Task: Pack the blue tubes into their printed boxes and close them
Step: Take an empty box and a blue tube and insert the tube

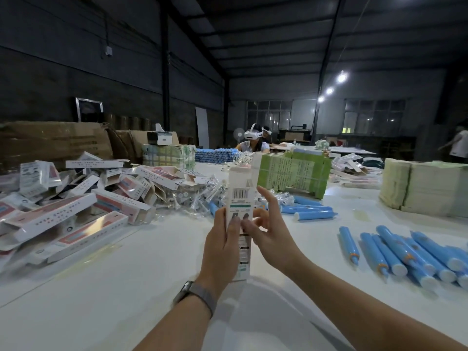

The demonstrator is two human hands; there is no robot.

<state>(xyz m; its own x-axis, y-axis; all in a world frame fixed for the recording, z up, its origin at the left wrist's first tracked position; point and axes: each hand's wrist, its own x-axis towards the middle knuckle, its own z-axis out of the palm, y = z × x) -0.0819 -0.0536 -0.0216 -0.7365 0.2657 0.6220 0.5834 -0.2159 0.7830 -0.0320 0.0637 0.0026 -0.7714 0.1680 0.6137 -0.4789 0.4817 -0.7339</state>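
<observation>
Above table (152, 262), box (239, 198) stands upright

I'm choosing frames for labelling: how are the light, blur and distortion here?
Head view: dim hall, glaring ceiling lamps; wide-angle bending at the edges; the box held upright in the left hand is readable, the right hand slightly blurred; blue tubes sharp.

Person, two bare forearms, no sleeves in view. Left wrist: watch (186, 291) with dark case on grey woven band (203, 297). Hands ungloved, no rings visible.
</observation>
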